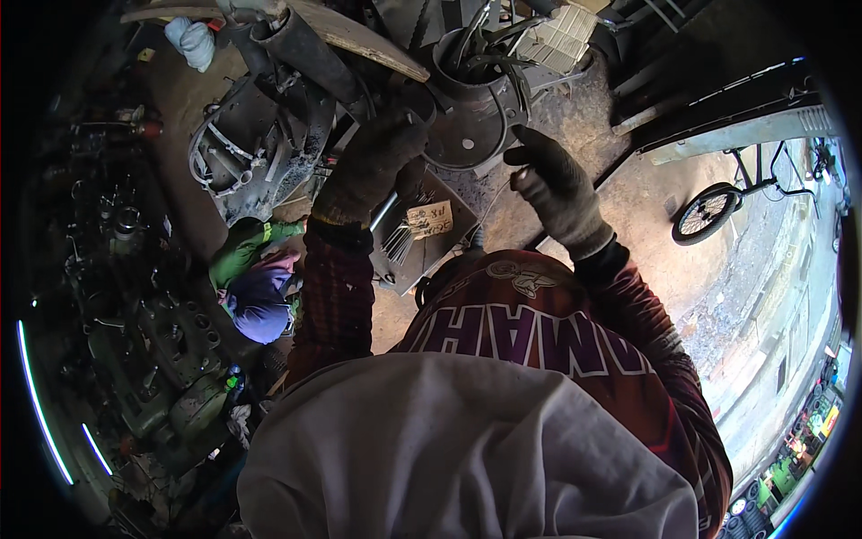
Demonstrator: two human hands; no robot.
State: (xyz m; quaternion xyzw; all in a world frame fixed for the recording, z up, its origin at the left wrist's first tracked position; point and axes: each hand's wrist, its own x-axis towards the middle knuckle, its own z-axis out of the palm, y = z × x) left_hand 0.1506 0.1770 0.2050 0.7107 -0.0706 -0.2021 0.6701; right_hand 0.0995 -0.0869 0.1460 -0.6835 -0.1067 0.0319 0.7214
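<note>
My left hand [377, 166], in a dark, dirty work glove, is raised at the left side of a round metal cylinder [462, 121]. Its thumb stands apart from the fingers. A shiny rod [384, 210] shows just below it; whether the hand touches it I cannot tell. My right hand [561, 193], gloved in grey with dark fingertips, is open to the right of the cylinder, its forefinger stretched toward it. Between and below the hands lies a metal tray [431, 254] with several thin rods [398, 241] and a piece of labelled cardboard [433, 219].
Dark tools and bars [485, 58] stick out of the cylinder. A thick pipe [310, 63] leans at upper left, near a curved board [368, 40]. A crouching person [256, 278] is at left beside machinery [162, 350]. A bicycle wheel [707, 214] stands far right.
</note>
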